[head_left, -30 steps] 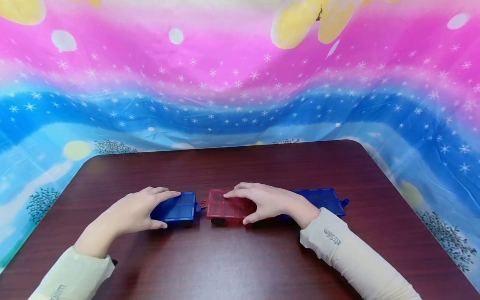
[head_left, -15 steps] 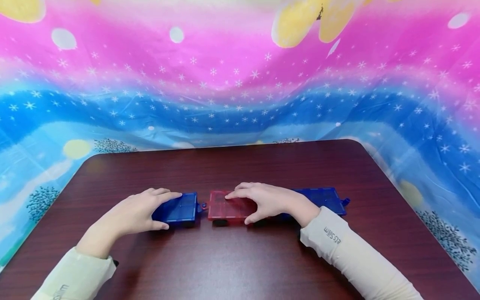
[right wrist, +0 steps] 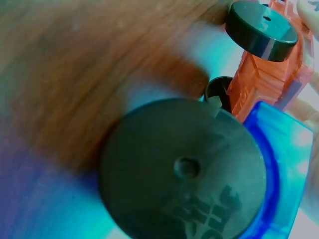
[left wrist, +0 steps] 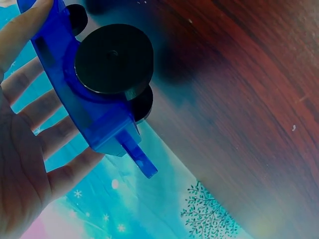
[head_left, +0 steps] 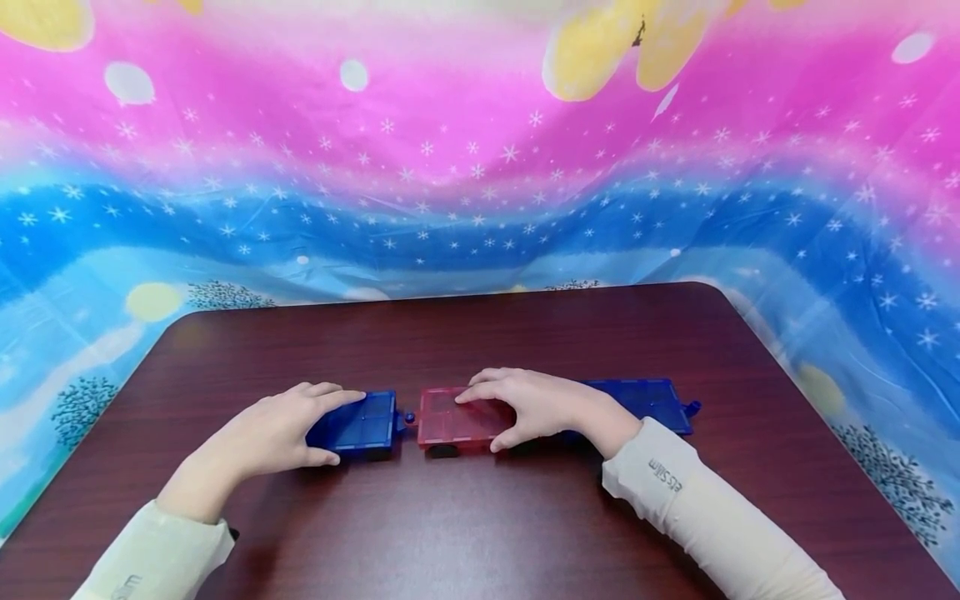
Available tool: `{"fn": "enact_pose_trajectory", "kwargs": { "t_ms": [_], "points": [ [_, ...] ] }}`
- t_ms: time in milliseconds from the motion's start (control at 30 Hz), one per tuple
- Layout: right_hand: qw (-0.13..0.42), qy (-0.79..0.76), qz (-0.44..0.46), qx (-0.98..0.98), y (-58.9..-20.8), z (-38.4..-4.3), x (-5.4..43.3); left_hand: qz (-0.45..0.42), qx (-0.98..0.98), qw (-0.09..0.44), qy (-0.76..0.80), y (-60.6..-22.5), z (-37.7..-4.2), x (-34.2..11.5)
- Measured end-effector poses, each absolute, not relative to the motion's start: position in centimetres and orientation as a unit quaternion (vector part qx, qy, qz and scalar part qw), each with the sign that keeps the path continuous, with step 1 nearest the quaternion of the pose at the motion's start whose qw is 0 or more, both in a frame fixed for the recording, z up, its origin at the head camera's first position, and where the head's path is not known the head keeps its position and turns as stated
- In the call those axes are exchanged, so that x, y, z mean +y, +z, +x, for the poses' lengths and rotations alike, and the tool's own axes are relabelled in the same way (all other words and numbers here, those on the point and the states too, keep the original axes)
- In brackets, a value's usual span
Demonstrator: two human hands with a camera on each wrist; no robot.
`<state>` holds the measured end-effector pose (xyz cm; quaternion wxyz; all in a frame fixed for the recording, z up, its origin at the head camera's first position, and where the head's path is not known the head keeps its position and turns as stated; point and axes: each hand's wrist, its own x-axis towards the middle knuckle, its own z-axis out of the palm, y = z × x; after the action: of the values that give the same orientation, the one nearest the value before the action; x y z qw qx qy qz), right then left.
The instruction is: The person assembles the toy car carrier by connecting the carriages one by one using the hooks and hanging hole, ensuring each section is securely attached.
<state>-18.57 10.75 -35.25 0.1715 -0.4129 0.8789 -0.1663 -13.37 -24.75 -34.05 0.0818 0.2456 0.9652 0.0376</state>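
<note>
My left hand point(head_left: 273, 437) grips a blue see-through toy car point(head_left: 363, 423) by its left end, thumb on the near side. In the left wrist view its black wheel point(left wrist: 114, 59) and a blue hook point(left wrist: 142, 159) at its end show. My right hand point(head_left: 528, 407) grips a red see-through toy car point(head_left: 438, 417) across its top, thumb at the near side. Between these cars, a small blue coupling peg point(head_left: 410, 417) sits at the red car's left end. Behind my right wrist stands a second blue toy car point(head_left: 648, 400), partly hidden, in line with the red one.
The cars form a row on a dark brown wooden table point(head_left: 450, 533) with rounded far corners. A pink and blue snowflake-patterned cloth point(head_left: 480, 200) hangs behind the table and along both its sides. The second blue car's hook point(head_left: 693, 408) points right.
The red coupling ring, raised between the cars one second ago, has come down around the blue peg. My left hand and its blue car have shifted slightly right; the right hand has barely moved.
</note>
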Motion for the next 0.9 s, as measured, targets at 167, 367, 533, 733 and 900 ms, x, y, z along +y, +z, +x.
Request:
{"fn": "enact_pose_trajectory", "kwargs": {
  "t_ms": [167,367,533,733,900],
  "points": [
    [0.161,-0.156,-0.414,0.882,-35.2,-18.5,11.0,0.247,0.964,0.082,0.042,-34.3,-13.4,-24.8],
    [0.155,-0.152,-0.412,0.885,-35.3,-18.3,11.6,0.252,0.963,0.079,0.050,-34.5,-13.2,-24.8],
    [0.155,-0.150,-0.404,0.889,-35.3,-18.2,12.4,0.254,0.963,0.078,0.053,-34.7,-13.1,-24.9],
    [0.143,-0.157,-0.400,0.892,-35.3,-18.0,13.6,0.259,0.961,0.073,0.056,-34.9,-13.1,-24.9],
    [0.124,-0.163,-0.396,0.895,-35.0,-17.9,15.2,0.248,0.964,0.072,0.057,-35.1,-13.0,-24.8]
  ]
}}
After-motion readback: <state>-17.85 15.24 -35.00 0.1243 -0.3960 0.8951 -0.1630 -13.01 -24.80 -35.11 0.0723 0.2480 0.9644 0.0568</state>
